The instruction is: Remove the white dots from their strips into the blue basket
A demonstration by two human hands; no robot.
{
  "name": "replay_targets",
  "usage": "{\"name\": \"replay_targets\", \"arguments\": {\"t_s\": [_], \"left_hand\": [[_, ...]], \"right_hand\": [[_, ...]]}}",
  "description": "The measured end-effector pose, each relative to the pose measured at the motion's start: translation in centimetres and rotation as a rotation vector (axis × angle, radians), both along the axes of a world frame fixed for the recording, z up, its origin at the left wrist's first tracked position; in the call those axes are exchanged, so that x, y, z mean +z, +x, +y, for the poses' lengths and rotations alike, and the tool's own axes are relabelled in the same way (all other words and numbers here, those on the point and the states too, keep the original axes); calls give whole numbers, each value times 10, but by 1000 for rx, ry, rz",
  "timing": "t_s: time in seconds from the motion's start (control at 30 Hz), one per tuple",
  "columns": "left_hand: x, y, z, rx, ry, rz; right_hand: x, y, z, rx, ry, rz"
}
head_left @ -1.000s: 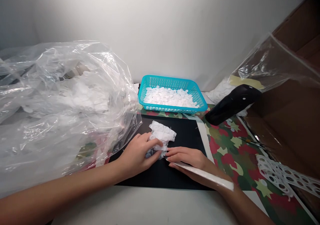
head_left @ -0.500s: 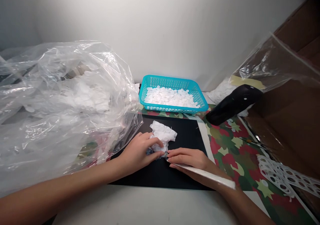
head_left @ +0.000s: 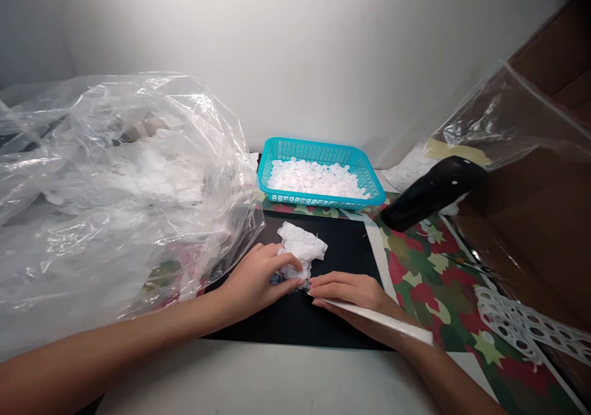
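My left hand (head_left: 258, 281) grips a crumpled bunch of white sheet (head_left: 302, 249) dotted with round discs, its fingers curled over the lower part. The bunch rests on a black mat (head_left: 341, 249). My right hand (head_left: 353, 295) lies just beside it, fingertips almost at the bunch's lower edge. A long, flat white strip (head_left: 383, 320) runs from under those fingers along the hand's near side, and the hand appears to hold it.
A teal mesh basket (head_left: 321, 151) of white discs stands beyond the mat. A large clear plastic bag (head_left: 115, 162) lies at left. A black handheld tool (head_left: 431, 193), camouflage-patterned paper (head_left: 429, 273), punched white sheet (head_left: 510, 326) and a cardboard box (head_left: 535, 230) lie right.
My left hand has closed further over the white bunch and shifted slightly right. My right hand and the white strip have barely moved.
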State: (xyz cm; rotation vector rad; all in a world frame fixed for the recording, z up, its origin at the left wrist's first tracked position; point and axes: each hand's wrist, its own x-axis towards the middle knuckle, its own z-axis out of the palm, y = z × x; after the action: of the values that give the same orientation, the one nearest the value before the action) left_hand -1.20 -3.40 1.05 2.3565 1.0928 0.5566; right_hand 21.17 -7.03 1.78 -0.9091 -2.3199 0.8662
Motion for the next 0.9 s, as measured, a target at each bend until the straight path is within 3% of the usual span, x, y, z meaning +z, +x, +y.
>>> {"name": "replay_targets", "arguments": {"t_s": [0.27, 0.5, 0.7, 0.9], "left_hand": [[-1, 0, 1, -15, 25, 4], [-4, 4, -2, -61, 150, 54], [3, 4, -4, -71, 49, -107], [7, 2, -6, -80, -37, -293]], "right_hand": [[0, -3, 2, -24, 11, -2], [3, -6, 0, -43, 152, -96], [-1, -7, 0, -53, 372, -103], [-3, -7, 1, -58, 409, -126]]}}
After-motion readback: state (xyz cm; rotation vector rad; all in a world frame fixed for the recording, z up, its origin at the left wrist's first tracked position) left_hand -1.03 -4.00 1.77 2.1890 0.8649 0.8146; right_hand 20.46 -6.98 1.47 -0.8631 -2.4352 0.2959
